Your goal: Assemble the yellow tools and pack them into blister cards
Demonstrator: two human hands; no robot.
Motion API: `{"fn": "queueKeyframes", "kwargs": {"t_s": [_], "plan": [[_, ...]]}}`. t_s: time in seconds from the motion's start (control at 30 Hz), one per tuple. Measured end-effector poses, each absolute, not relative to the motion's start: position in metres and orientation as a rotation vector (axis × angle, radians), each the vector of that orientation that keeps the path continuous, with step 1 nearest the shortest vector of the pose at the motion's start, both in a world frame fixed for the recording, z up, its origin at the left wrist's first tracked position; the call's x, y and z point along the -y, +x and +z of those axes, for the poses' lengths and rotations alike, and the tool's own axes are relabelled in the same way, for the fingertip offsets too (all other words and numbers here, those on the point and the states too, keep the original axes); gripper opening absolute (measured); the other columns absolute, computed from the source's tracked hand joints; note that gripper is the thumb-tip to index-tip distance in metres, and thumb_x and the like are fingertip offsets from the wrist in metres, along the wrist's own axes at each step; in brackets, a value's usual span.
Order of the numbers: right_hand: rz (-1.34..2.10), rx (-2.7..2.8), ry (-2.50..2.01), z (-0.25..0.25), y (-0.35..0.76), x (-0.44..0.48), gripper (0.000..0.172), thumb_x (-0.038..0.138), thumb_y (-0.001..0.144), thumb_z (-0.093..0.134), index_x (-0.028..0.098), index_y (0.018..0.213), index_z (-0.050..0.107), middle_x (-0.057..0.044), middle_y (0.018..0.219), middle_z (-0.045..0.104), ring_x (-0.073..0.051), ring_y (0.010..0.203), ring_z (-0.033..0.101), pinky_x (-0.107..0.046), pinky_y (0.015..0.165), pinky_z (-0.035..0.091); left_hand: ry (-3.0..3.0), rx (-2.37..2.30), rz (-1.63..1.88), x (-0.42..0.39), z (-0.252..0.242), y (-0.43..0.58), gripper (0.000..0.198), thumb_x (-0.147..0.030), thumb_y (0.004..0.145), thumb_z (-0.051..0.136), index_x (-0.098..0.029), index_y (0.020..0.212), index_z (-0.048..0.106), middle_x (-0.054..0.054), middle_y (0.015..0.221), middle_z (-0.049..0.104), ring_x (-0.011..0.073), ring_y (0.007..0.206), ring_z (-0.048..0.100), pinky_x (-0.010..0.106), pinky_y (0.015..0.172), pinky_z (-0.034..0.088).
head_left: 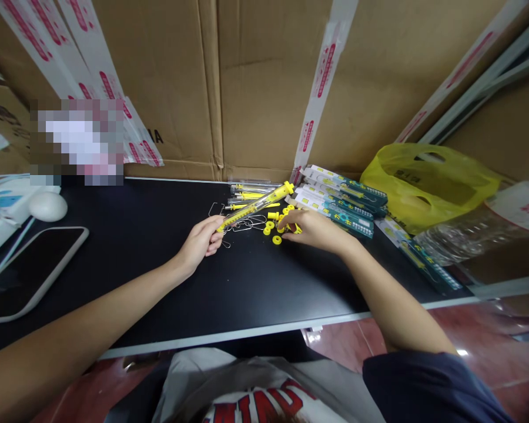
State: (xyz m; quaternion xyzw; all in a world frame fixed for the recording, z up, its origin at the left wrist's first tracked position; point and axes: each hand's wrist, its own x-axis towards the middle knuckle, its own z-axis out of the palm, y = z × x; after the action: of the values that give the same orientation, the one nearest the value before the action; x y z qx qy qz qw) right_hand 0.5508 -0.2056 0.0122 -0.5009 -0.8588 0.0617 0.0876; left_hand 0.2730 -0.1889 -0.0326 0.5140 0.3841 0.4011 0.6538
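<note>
My left hand (203, 242) is closed round the lower end of a clear tubular spring scale (256, 207) with yellow ends. The tube slants up to the right, above the table. My right hand (311, 228) is among small yellow caps (270, 225), its fingers curled round a yellow cap (297, 228), partly hidden by the fingers. A loose yellow ring-shaped cap (277, 239) lies just left of its fingertips. Bent wire hooks (251, 223) lie tangled beneath the tube. Behind them rest more clear tubes with yellow parts (247, 195).
Printed green-and-white boxes (344, 202) are stacked behind my right hand, beside a yellow plastic bag (423, 188) and a clear bottle (454, 235). A phone (35, 273) and a power strip (4, 223) lie at the left. Large cardboard boxes (264, 88) stand along the back edge.
</note>
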Motion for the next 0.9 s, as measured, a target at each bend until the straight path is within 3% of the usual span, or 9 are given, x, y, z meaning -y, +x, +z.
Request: {"fn": "queueKeyframes", "kwargs": {"t_s": [0.2, 0.63, 0.9], "plan": [[-0.060, 2.585, -1.568, 0.007, 0.549, 0.204, 0.017, 0.019, 0.087, 0.055, 0.022, 0.097, 0.069, -0.006, 0.096, 0.067, -0.020, 0.088, 0.063, -0.028, 0.072, 0.045, 1.158, -0.871, 0.903, 0.189, -0.031, 0.274, 0.024, -0.035, 0.082, 0.049, -0.013, 0.090, 0.056, -0.010, 0.054, 0.027, 0.0033, 0.038, 0.023, 0.015, 0.036, 0.017], [-0.156, 2.579, -1.705, 0.001, 0.540, 0.203, 0.010, 0.026, 0.086, 0.060, 0.020, 0.093, 0.064, -0.006, 0.098, 0.065, -0.021, 0.093, 0.061, -0.027, 0.070, 0.044, 1.160, -0.901, 0.869, 0.191, -0.031, 0.275, 0.029, -0.039, 0.078, 0.055, -0.014, 0.093, 0.053, -0.010, 0.053, 0.029, 0.0032, 0.038, 0.024, 0.015, 0.036, 0.016], [0.032, 2.436, -1.554, 0.005, 0.551, 0.200, 0.012, 0.030, 0.083, 0.063, 0.019, 0.087, 0.063, -0.004, 0.086, 0.062, -0.017, 0.078, 0.058, -0.026, 0.064, 0.040, 1.158, -0.911, 0.876, 0.190, -0.032, 0.274, 0.030, -0.040, 0.077, 0.057, -0.014, 0.092, 0.053, -0.011, 0.052, 0.030, 0.0031, 0.037, 0.025, 0.015, 0.036, 0.015]]}}
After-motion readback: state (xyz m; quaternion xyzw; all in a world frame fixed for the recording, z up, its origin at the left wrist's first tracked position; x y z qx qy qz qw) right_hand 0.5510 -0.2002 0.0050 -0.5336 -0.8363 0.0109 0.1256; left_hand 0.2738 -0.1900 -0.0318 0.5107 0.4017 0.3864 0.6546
